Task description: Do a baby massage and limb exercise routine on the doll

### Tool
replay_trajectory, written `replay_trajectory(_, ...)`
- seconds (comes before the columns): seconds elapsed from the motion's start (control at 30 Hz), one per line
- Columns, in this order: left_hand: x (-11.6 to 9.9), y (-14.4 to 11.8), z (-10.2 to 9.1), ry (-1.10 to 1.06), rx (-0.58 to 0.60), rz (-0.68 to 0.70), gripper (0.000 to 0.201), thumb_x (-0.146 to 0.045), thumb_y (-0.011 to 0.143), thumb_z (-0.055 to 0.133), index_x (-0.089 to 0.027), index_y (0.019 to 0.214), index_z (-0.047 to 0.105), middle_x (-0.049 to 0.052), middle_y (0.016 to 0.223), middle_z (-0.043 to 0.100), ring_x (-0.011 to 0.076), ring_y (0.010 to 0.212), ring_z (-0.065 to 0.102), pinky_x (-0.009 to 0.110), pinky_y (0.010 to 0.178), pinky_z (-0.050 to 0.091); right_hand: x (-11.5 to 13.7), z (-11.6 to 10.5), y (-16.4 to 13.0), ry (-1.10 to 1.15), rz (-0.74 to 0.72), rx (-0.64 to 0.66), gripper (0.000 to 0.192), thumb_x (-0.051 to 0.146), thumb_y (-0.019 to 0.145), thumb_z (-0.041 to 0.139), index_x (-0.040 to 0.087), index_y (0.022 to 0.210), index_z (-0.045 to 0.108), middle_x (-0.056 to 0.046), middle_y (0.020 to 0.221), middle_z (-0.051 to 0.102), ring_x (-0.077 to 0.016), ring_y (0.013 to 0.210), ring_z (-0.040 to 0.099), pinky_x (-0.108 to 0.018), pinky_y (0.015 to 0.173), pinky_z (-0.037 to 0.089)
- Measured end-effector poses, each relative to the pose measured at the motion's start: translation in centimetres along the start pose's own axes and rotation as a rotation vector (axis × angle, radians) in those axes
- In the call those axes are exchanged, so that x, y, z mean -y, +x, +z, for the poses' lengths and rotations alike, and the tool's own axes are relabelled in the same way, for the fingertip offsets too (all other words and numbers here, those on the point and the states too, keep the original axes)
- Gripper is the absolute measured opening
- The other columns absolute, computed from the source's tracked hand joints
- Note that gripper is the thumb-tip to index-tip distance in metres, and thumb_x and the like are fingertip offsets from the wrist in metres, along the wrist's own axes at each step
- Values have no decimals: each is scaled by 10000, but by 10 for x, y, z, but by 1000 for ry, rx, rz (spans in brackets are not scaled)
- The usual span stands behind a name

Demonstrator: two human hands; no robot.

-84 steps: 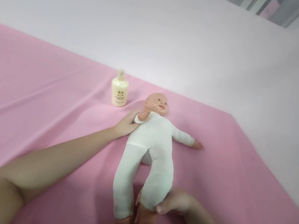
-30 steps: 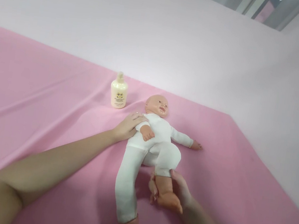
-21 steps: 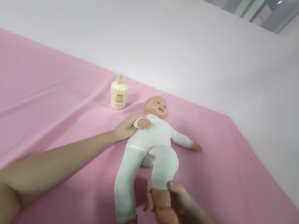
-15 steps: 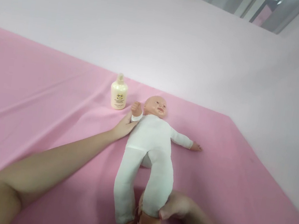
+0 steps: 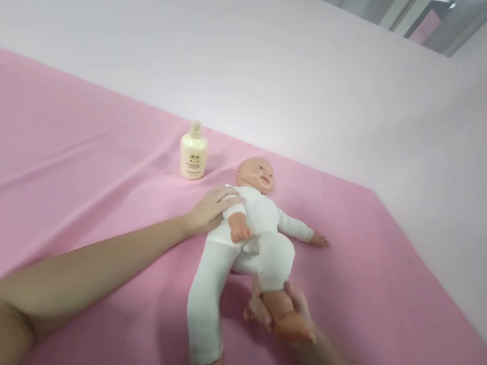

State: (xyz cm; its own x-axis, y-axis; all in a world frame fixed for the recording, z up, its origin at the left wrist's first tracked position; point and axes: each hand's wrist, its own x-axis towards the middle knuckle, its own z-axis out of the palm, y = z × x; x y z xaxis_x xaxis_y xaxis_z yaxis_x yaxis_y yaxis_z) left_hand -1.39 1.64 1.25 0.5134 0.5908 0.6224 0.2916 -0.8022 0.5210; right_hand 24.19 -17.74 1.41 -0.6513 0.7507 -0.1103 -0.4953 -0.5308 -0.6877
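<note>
A baby doll [image 5: 262,209] with a soft white cloth body lies face up, its head pointing away from me. My left hand [image 5: 212,208] is closed around its upper arm on the left side, fingers over the sleeve near the shoulder. That forearm lies across the belly, the small hand pointing toward me. Lower down, my right hand [image 5: 259,311] grips the doll's right-side leg [image 5: 276,265] near the ankle; the knee is bent and lifted. The foot partly hides my fingers. The other leg [image 5: 208,304] stretches straight toward me.
A cream pump bottle [image 5: 193,154] with a printed label stands upright left of the doll's head. Beneath everything is a pink cloth [image 5: 95,143] with creases on the left. A white wall [image 5: 178,34] rises behind, with a window-like opening [image 5: 363,3] at the top.
The doll's left-side arm has swung from beside its head down across the belly with my left hand. My right hand has pushed the right-side leg up, bending its knee.
</note>
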Motion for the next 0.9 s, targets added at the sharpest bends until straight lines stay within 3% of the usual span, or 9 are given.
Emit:
replay_trajectory(0.13,-2,-2,-2,73,44,36,436,-212,1011,473,-286,1408,636,133,1444,592,317,1411,494,548,1207,369,12,10,9,32,-94,-158,607,779,868,574,182,909,677,82,503,432,-109,448,313,-331,723,509)
replay_trajectory(0.3,3,-2,-1,-32,-26,-25,408,-279,1027,491,-246,1419,602,138,1417,625,308,1343,551,534,1188,403,11,15,10,-9,-79,-123,621,782,859,583,170,916,672,76,504,451,-114,441,329,-346,720,499)
replay_trajectory(0.43,5,1,2,-212,-139,-152,341,-387,1049,493,-213,1315,616,132,1308,675,296,1245,615,510,1157,454,0,7,5,-54,-52,-5,676,842,811,580,178,923,633,53,509,526,-129,436,451,-355,713,503)
replay_trajectory(0.53,9,1,6,-283,-224,-311,345,-439,1051,493,-188,1267,587,133,1287,663,289,1264,603,494,1174,444,-7,3,0,-27,118,108,713,820,701,711,171,990,639,-23,636,679,-180,538,612,-358,687,525)
replay_trajectory(0.63,14,-1,8,-313,-327,-447,418,-462,1033,523,-190,1350,490,147,1374,609,282,1341,556,478,1197,419,-5,8,-2,-34,299,264,695,665,637,870,146,1055,674,-113,891,782,-242,758,732,-373,740,563)
replay_trajectory(0.8,24,-2,8,-406,-386,-547,411,-485,1046,502,-229,1358,428,141,1424,577,232,1364,555,413,1173,452,6,17,4,-218,444,447,617,414,607,1001,128,1073,715,-101,960,805,-258,953,777,-388,956,567)
replay_trajectory(0.9,26,-2,8,-436,-389,-562,413,-479,1049,493,-217,1361,425,152,1432,571,238,1357,562,433,1175,451,3,12,9,-228,459,501,694,335,559,1033,131,1137,707,-86,954,811,-254,959,785,-370,956,568)
